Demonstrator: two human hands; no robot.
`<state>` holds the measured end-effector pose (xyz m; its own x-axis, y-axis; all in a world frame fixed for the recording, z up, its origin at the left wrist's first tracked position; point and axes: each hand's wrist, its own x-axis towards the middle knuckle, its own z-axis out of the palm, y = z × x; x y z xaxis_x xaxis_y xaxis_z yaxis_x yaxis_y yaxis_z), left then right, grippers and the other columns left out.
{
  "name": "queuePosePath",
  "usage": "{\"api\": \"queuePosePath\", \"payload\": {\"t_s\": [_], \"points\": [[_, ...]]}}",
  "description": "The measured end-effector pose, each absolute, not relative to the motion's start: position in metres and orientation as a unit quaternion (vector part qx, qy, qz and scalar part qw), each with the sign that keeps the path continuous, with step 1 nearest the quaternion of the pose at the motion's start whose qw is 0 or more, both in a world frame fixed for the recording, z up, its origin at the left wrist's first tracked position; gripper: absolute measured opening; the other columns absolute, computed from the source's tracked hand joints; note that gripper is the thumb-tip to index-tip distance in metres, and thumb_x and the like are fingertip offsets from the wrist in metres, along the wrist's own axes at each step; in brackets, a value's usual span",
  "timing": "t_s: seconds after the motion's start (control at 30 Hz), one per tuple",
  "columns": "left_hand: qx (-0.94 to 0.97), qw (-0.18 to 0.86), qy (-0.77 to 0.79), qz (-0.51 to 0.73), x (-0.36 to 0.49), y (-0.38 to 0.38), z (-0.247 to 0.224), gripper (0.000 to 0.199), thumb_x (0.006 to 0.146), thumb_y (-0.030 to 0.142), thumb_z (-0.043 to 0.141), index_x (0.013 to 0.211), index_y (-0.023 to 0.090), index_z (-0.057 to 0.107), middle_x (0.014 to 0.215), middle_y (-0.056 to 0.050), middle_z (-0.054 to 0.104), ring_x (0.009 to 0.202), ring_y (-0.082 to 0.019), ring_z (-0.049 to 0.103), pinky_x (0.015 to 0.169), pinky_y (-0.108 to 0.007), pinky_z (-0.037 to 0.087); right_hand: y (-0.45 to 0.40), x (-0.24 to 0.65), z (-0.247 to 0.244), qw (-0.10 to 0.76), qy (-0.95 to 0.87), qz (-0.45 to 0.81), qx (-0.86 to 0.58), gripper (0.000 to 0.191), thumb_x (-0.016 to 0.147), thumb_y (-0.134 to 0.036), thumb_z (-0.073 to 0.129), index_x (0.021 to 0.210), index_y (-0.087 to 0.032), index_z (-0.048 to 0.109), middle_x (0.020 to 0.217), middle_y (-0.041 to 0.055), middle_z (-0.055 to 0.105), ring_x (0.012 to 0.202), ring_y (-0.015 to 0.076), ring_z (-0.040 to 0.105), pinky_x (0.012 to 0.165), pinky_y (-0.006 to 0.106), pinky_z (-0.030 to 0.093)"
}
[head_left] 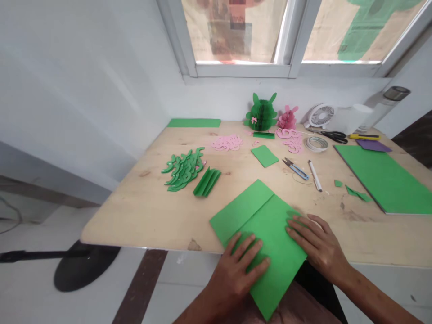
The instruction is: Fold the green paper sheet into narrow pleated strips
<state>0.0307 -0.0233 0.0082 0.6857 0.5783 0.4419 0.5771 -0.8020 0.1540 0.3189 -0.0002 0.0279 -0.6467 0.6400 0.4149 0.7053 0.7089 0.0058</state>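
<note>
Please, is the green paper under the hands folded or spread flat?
Folded. The green paper shows a crease, with a flap along it, and the left hand and right hand press on it.

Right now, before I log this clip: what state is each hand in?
Left hand: open, flat on the folded green sheet, not gripping.
Right hand: open, fingers spread on the same sheet, not gripping.

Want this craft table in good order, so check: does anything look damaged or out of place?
The near edge of the wooden table has a chipped patch where the surface looks torn away. Loose green paper scraps also lie near the large green sheet, apart from the other cut pieces.
</note>
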Motion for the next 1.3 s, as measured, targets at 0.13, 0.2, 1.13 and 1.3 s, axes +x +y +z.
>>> {"api": "queuePosePath", "payload": {"t_s": [0.13,0.2,1.13,1.3], "points": [[0.884,-0.020,0.333,0.327,0.016,0.002,0.013,0.031,0.094,0.014,0.037,0.103,0.021,0.065,0.118,-0.006,0.066,0.129,-0.021,0.044,0.110,-0.050,0.031,-0.009,0.319,0.028,0.187,-0.908,-0.091,-0.365,0.034,0.094,-0.013,0.038,0.119,-0.020,0.061,0.121,0.0077,0.065,0.120,0.0246,0.053,0.102,0.050,0.034],[0.885,-0.015,0.344,0.313,0.007,0.015,0.018,0.032,0.094,0.012,0.037,0.104,0.022,0.065,0.118,-0.006,0.066,0.128,-0.022,0.045,0.109,-0.050,0.033,-0.013,0.314,0.028,0.189,-0.905,-0.093,-0.370,0.033,0.093,-0.013,0.041,0.117,-0.020,0.062,0.119,0.0079,0.066,0.118,0.0247,0.055,0.101,0.050,0.035],[0.620,0.207,0.623,0.429,0.015,0.002,0.019,0.045,0.088,0.028,0.054,0.130,0.020,0.044,0.115,-0.010,0.064,0.105,-0.021,0.062,0.089,-0.040,0.052,0.019,0.285,0.042,0.305,-0.687,0.237,-0.616,0.037,0.089,-0.046,0.048,0.065,-0.020,0.056,0.059,-0.0003,0.055,0.057,0.0151,0.053,0.054,0.025,0.041],[0.770,-0.023,0.508,0.386,0.037,-0.005,0.023,0.052,0.086,0.019,0.054,0.137,0.025,0.042,0.142,-0.009,0.046,0.141,-0.030,0.023,0.112,-0.058,0.017,0.026,0.282,0.040,0.228,-0.711,0.191,-0.638,0.041,0.089,-0.053,0.045,0.066,-0.020,0.057,0.060,0.0017,0.057,0.061,0.0188,0.056,0.057,0.029,0.040]]}}
